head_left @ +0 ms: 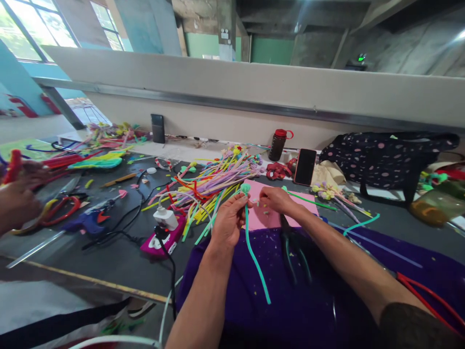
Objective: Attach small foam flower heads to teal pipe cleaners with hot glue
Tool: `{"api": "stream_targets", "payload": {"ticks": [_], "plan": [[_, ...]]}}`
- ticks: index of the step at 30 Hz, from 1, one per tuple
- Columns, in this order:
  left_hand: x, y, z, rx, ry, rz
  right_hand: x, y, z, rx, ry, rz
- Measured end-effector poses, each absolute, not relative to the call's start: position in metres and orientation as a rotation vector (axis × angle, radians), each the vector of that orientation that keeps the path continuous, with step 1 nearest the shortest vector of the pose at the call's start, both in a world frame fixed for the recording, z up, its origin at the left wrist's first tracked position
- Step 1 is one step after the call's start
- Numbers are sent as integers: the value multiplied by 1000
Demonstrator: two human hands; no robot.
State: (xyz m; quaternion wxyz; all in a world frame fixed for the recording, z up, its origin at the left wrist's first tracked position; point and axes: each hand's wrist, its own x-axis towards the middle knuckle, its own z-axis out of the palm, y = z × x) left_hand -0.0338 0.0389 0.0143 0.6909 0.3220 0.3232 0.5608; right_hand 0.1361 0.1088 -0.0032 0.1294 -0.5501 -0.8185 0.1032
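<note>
My left hand (228,220) is closed around the upper part of a teal pipe cleaner (254,257), which has a small curled knob at its top and hangs down over purple cloth (276,295). My right hand (278,199) is pinched shut just right of the knob, over a pink sheet (265,215). What its fingers hold is too small to make out. A dark pair of scissors (294,252) lies on the purple cloth under my right forearm.
A heap of coloured pipe cleaners (207,186) lies ahead. A white plug on a magenta block (165,228), a blue glue gun (89,220), a phone (305,167), a red-capped bottle (279,144) and a spotted bag (385,160) stand around. Another person's hand (16,198) works at the left.
</note>
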Motion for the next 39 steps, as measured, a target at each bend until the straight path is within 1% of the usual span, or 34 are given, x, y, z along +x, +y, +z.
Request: {"api": "stream_targets", "payload": {"ticks": [6,10,14,19,26,32,35,39], "plan": [[-32,38,15,741,730,1225,150,96,-4,-1425,-2211,618],[-30,38,14,754,726,1186,151,89,-9,-1375,-2145,680],[-26,36,15,759,747,1162,150,91,-12,-1372,-2135,601],[-25,35,17,772,777,1165,146,101,-16,-1394,-2265,545],[-26,37,15,775,747,1172,140,116,-12,-1466,-2471,274],[-27,36,15,776,749,1177,131,115,-17,-1459,-2648,177],[-27,36,15,784,749,1176,129,116,-17,-1466,-2639,158],[-27,36,13,790,742,1176,131,114,-12,-1488,-2496,158]]}}
